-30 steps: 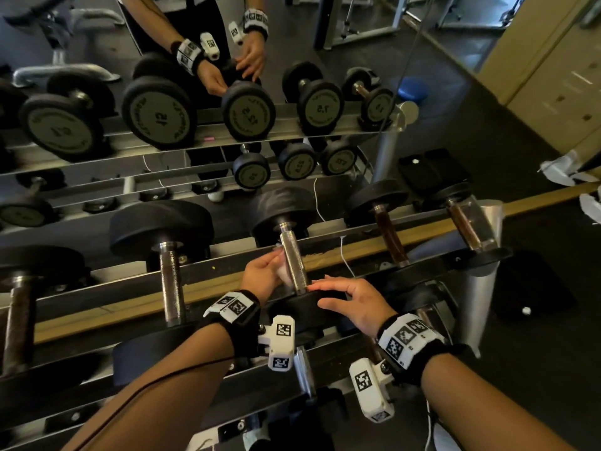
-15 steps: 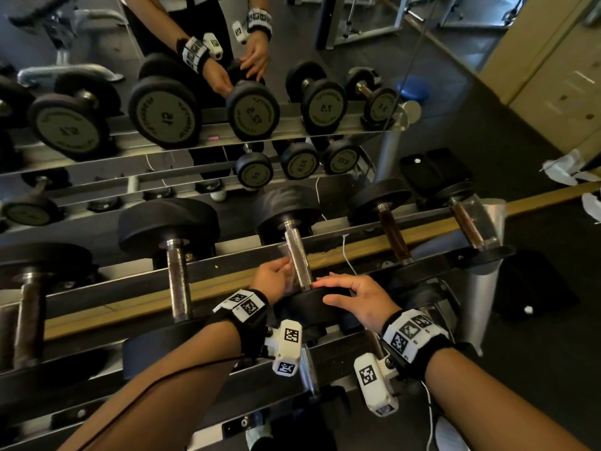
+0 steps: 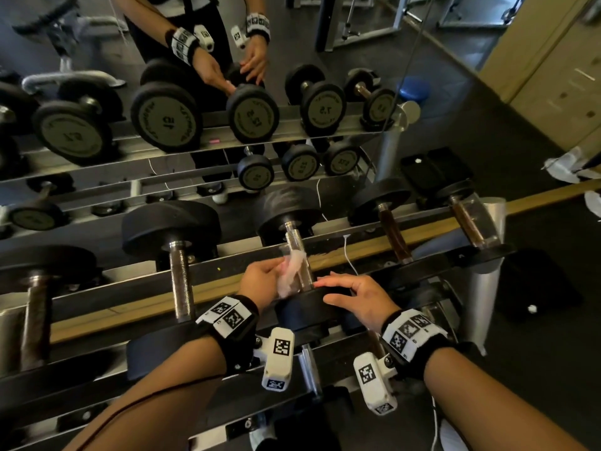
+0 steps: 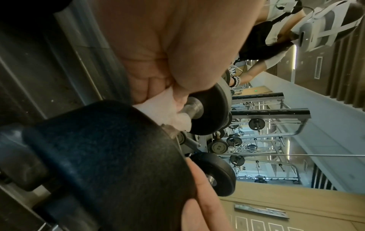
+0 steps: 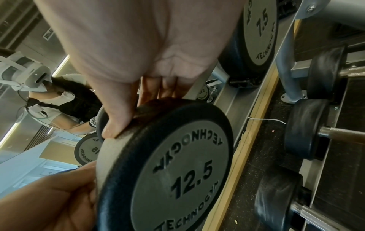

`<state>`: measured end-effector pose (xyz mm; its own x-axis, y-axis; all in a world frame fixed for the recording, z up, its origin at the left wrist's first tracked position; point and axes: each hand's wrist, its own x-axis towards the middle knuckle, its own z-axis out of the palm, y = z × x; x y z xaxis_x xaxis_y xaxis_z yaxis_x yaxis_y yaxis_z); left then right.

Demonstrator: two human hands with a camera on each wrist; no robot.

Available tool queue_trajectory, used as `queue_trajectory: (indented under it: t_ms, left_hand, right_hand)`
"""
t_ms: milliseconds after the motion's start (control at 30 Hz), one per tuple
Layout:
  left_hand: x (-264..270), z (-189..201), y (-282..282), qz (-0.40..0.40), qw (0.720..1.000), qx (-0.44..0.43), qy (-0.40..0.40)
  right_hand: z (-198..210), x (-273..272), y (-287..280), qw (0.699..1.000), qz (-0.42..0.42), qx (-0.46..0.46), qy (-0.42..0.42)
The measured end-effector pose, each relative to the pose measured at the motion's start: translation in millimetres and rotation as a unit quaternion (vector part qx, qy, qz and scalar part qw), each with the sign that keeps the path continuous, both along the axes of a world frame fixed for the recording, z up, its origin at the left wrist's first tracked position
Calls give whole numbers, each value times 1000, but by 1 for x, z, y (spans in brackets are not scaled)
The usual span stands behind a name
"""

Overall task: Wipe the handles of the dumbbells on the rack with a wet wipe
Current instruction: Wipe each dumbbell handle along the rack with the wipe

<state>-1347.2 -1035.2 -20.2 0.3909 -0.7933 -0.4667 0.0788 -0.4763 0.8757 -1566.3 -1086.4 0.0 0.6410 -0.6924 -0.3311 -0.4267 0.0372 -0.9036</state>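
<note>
both hands on one dumbbell (image 3: 294,229): my left hand (image 3: 261,283) pinches the wipe (image 3: 292,271) against its handle (image 3: 297,255), my right hand (image 3: 361,299) rests flat-fingered on its near head (image 3: 309,312).

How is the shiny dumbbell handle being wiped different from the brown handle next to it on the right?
The wiped handle looks silvery; the brown handle looks dark and rusty. The left hand presses a wet wipe on the wiped handle; nothing touches the brown handle. Both lie on the rack between black ends.
</note>
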Motion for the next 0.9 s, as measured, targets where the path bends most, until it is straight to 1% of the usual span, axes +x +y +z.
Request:
queue_trajectory:
  t_ms: [67, 100, 167, 267, 367, 400, 533, 600, 800, 900]
  left_hand:
    - [6, -1, -9, 18, 997, 20, -75]
    - [8, -1, -13, 26, 995, 27, -94]
    - [5, -4, -18, 27, 994, 22, -106]
    - [-12, -7, -17, -40, 995, 4, -91]
    - [-18, -4, -9, -53, 998, -5, -30]
    - [-16, -2, -6, -60, 998, -10, -21]
    - [-6, 13, 4, -148, 989, -2, -31]
    - [-4, 18, 6, -172, 984, 6, -33]
    - [-8, 25, 14, -145, 989, 14, -16]
    - [-8, 31, 16, -148, 988, 31, -43]
  right_hand:
    - [0, 1, 1, 1000, -2, -2, -6]
    - [0, 1, 2, 1000, -4, -1, -6]
    - [0, 1, 3, 1000, -10, 4, -8]
    - [-2, 2, 3, 1000, -16, 2, -20]
    - [-3, 2, 2, 999, -19, 6, -27]
    - [-3, 2, 2, 999, -20, 12, -30]
    - [-1, 0, 1, 998, -28, 27, -42]
    - [1, 1, 2, 998, -28, 29, -46]
    - [2, 1, 1, 998, -36, 26, -39]
    - [6, 1, -2, 999, -24, 25, -32]
